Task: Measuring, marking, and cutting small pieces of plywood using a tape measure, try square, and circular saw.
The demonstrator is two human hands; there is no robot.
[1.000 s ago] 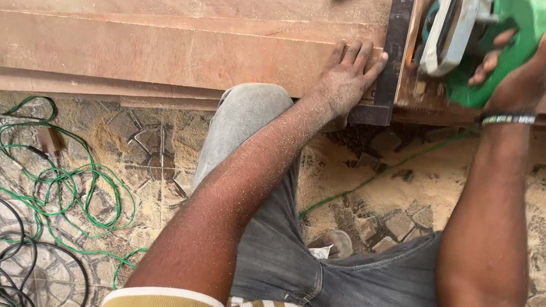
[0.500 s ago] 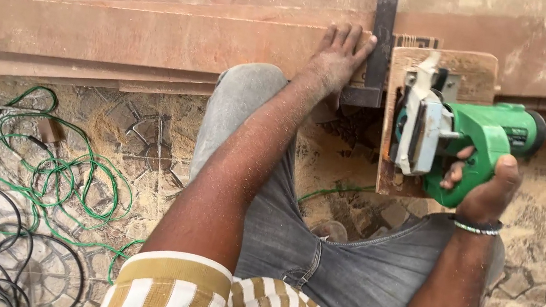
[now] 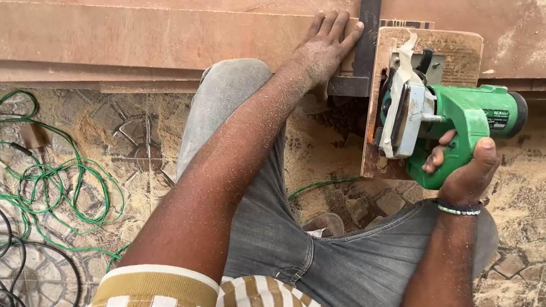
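Your right hand point(image 3: 464, 169) gripped the green handheld circular saw point(image 3: 449, 123) at the long reddish wooden board's point(image 3: 124, 35) near edge; your left hand point(image 3: 322, 48), fingers flat, pinned the dark metal square point(image 3: 365, 29). Cutting looked mid-step; steady guidance seemed needed.

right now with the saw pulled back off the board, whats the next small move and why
Probably slide the green saw forward along the metal square. The left hand pins that square on the board, and the right hand holds the saw at the board's near edge.

Left hand point(image 3: 325, 46) flat on board point(image 3: 124, 35), touching square point(image 3: 364, 36) at its right; saw point(image 3: 439, 121) right of square, in right hand point(image 3: 464, 169). Cables point(image 3: 29, 173) on floor, far left.
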